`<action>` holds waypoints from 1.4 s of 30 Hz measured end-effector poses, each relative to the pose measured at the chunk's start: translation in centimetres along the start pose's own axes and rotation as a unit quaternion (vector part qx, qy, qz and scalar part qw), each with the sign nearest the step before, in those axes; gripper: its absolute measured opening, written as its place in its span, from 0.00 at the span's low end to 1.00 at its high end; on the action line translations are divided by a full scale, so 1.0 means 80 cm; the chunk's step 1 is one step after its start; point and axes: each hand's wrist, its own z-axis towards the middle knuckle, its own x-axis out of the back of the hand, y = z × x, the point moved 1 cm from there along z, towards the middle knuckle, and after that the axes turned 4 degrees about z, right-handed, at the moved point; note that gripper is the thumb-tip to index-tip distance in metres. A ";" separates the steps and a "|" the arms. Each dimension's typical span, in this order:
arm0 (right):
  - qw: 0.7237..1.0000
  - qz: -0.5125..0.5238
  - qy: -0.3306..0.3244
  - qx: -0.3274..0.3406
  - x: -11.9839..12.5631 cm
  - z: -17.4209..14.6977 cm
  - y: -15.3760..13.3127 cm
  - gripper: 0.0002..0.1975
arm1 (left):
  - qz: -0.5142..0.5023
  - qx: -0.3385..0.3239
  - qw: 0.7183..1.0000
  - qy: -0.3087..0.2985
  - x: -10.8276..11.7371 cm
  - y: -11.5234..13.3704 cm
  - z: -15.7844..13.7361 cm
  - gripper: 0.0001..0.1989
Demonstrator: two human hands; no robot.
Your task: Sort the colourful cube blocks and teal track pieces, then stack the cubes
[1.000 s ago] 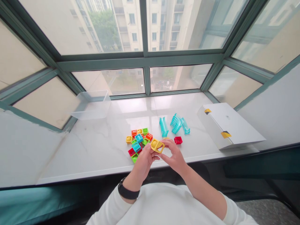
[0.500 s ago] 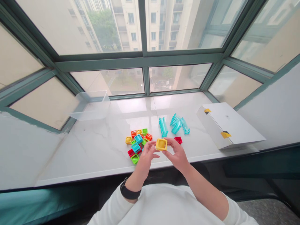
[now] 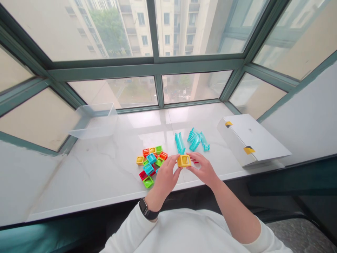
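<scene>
Over the near edge of the counter (image 3: 105, 168), the left hand (image 3: 165, 175) and right hand (image 3: 205, 171) pinch a yellow block (image 3: 184, 161), the right mostly hiding a red block (image 3: 194, 161)

1 yellow open-faced block (image 3: 184, 161), aloft between left hand (image 3: 165, 174) and right hand (image 3: 204, 171)

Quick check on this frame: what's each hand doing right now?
Left hand: closed on the yellow block, gripping its left side.
Right hand: closed on the same block, gripping its right side.
</scene>
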 end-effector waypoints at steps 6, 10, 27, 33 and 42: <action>0.998 -0.050 -0.038 -0.019 0.017 0.005 0.027 0.24 | 0.069 0.001 0.997 -0.032 -0.027 -0.014 0.019 0.25; 0.994 -0.089 -0.047 -0.041 0.013 0.006 0.051 0.23 | 0.089 0.038 0.993 -0.071 -0.049 -0.032 0.023 0.25; 0.980 -0.167 -0.059 -0.085 -0.004 0.020 0.120 0.26 | 0.081 0.140 0.980 -0.112 -0.096 -0.077 0.030 0.30; 0.979 -0.171 -0.072 -0.087 -0.006 0.023 0.123 0.26 | 0.061 0.154 0.979 -0.119 -0.110 -0.088 0.032 0.35; 0.978 -0.175 -0.078 -0.081 -0.007 0.028 0.123 0.25 | 0.042 0.163 0.979 -0.118 -0.121 -0.098 0.034 0.31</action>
